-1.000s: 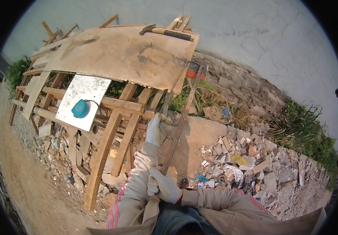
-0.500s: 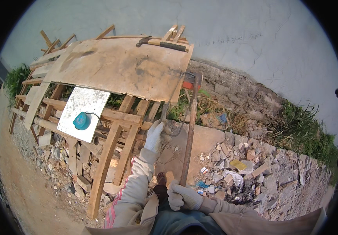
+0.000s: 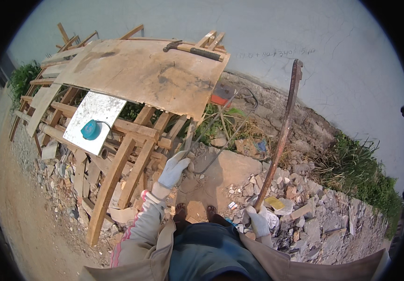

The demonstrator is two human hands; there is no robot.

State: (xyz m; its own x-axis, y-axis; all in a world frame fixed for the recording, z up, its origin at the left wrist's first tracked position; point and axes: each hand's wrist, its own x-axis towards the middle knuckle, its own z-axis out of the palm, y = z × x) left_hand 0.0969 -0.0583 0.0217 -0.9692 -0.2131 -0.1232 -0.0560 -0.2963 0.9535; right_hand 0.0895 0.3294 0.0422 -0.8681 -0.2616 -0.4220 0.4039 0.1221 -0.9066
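My left hand (image 3: 174, 169) is closed on bent thin steel rods (image 3: 215, 154), which reach up past the torn edge of a plywood sheet (image 3: 129, 75). My right hand (image 3: 257, 220), low on the right, grips a long rusty metal bar (image 3: 281, 145) that slants up, its notched upper end standing out against the wall. Both hands wear pale gloves. A red and grey object (image 3: 220, 99), too unclear to name, lies behind the rods. On the plywood rests a claw hammer (image 3: 192, 49); on a white board (image 3: 78, 129) below it sits a teal tool (image 3: 90, 129), probably a tape measure.
Timber beams (image 3: 108, 196) carry the boards left and ahead of me. Rubble (image 3: 314, 225) covers the right side, with weeds (image 3: 361, 173) along a cracked grey wall (image 3: 333, 70). A dirt path (image 3: 24, 187) runs at the left. My sandalled feet stand on a concrete slab (image 3: 230, 168).
My right hand has moved right, carrying the bar away from the rods, its top swinging right and up. My left hand has moved down and left with the rods.
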